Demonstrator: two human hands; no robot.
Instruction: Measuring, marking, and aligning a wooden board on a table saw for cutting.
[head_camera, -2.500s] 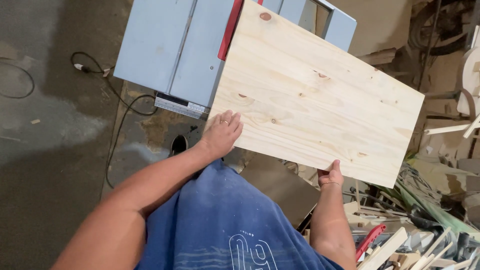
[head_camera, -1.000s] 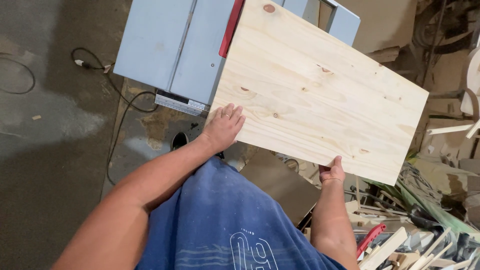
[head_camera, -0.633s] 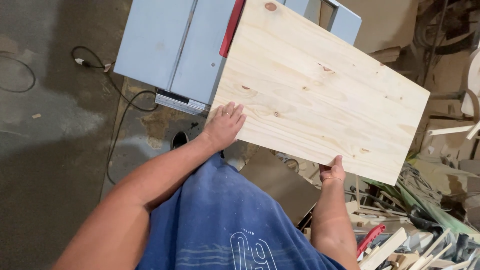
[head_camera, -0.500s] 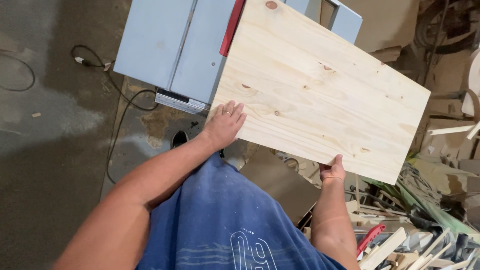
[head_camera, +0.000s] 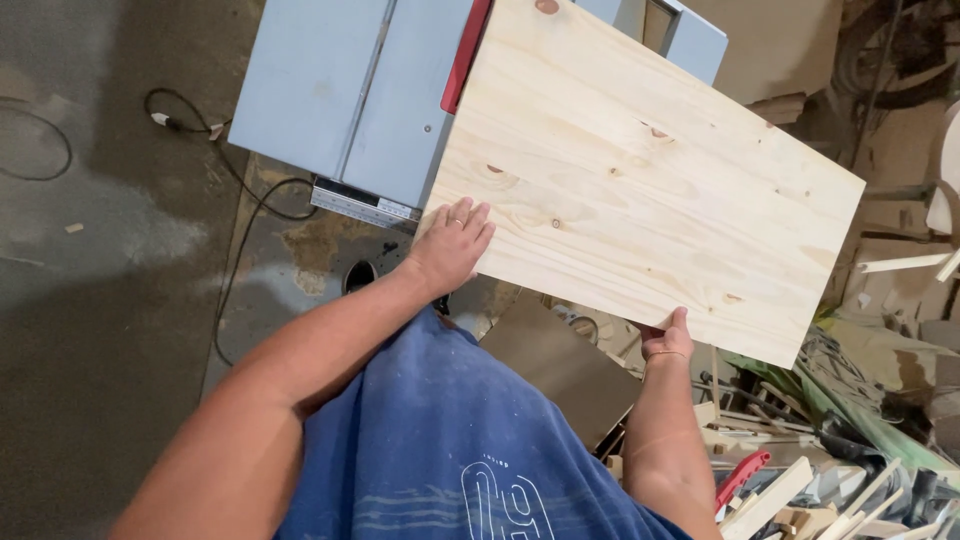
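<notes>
Over the blue-grey saw bench (head_camera: 340, 100), a broad, stiff pine panel (head_camera: 640, 190) is steadied by the left hand (head_camera: 452, 245) laid flat and open on its near corner, while the right hand (head_camera: 668, 340) is clamped on the near edge, a sound hold for something judged fairly light but unwieldy.

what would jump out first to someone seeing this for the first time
A big pale pine board fills the middle of the view, lying across the right part of a light blue table saw with a red strip beside the board's left edge. The left hand lies flat on the board's near left corner, while the right hand grips its near edge. A heap of wood offcuts lies at lower right.
</notes>
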